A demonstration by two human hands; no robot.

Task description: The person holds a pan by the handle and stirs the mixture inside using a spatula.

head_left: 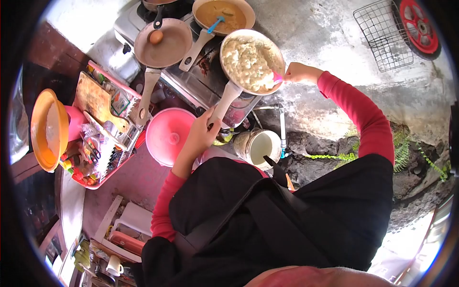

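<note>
My left hand [203,129] is closed around the pale handle of a frying pan [225,100]. A pale, lumpy food [251,62] fills the pan, which sits at the front of the stove. At the pan's right rim my right hand [301,73] is closed on a pink spatula [277,77]. Its lower end is in the food, and my fingers hide the rest. Behind this pan stands another pan [224,16] of orange-brown sauce with a blue utensil [216,24] in it. A third pan [165,50] to the left holds one brown egg [156,37].
Below the stove are a pink basin [160,129] and a white bucket [260,146]. A crate of kitchen items at left carries a wooden cutting board [93,98], with an orange basin [50,129] beside it. A wire rack [382,36] hangs on the concrete wall.
</note>
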